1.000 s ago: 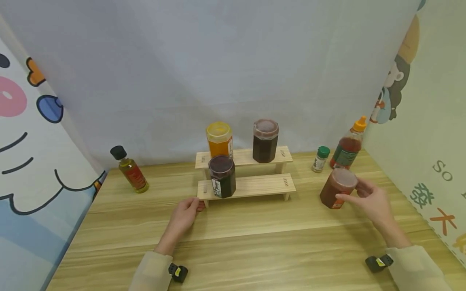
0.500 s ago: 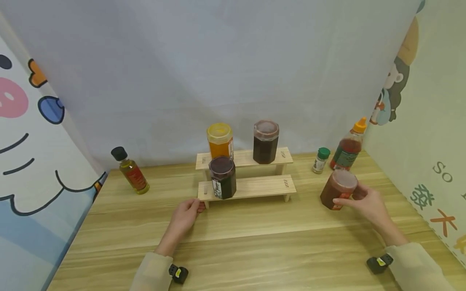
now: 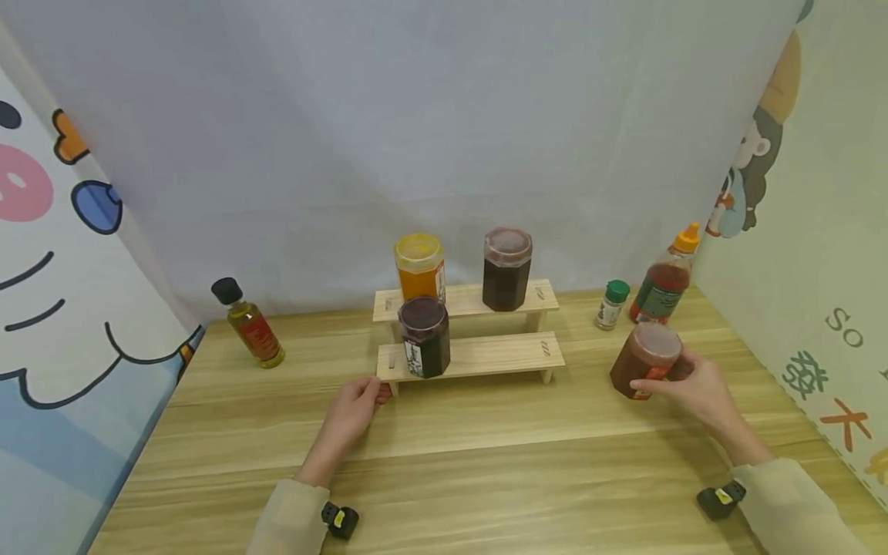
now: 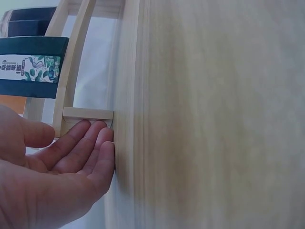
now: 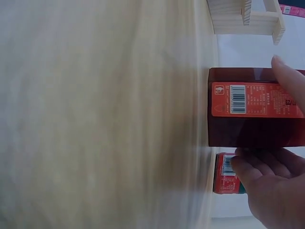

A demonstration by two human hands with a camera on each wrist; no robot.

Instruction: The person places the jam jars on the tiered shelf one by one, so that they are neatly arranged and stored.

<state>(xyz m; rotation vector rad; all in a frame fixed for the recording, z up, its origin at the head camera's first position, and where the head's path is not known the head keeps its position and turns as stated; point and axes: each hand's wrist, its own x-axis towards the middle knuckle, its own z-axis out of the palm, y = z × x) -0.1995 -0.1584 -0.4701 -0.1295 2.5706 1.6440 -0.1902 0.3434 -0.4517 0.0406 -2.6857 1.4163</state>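
My right hand (image 3: 697, 385) holds a hexagonal jar of dark red jam (image 3: 641, 362), thumb on its front and fingers round the far side. The right wrist view shows the jar's red barcode label (image 5: 257, 100), with the jar's base right at the tabletop. At the low front step of a two-step wooden rack (image 3: 499, 356), my left hand (image 3: 352, 407) touches the left end. Up close in the left wrist view, its fingertips lie against the rack's short leg (image 4: 88, 113), with the thumb beside the board's end. A dark jam jar (image 3: 425, 339) stands on this step's left part.
On the rack's upper step stand an orange jar (image 3: 420, 270) and another dark jar (image 3: 507, 270). Behind the held jar are a green-capped spice shaker (image 3: 612, 304) and a red sauce bottle (image 3: 662, 285). An oil bottle (image 3: 253, 331) stands at left.
My right thumb has shifted slightly lower and further across the jar's front. The jar, the left hand and the rack stay where they were.
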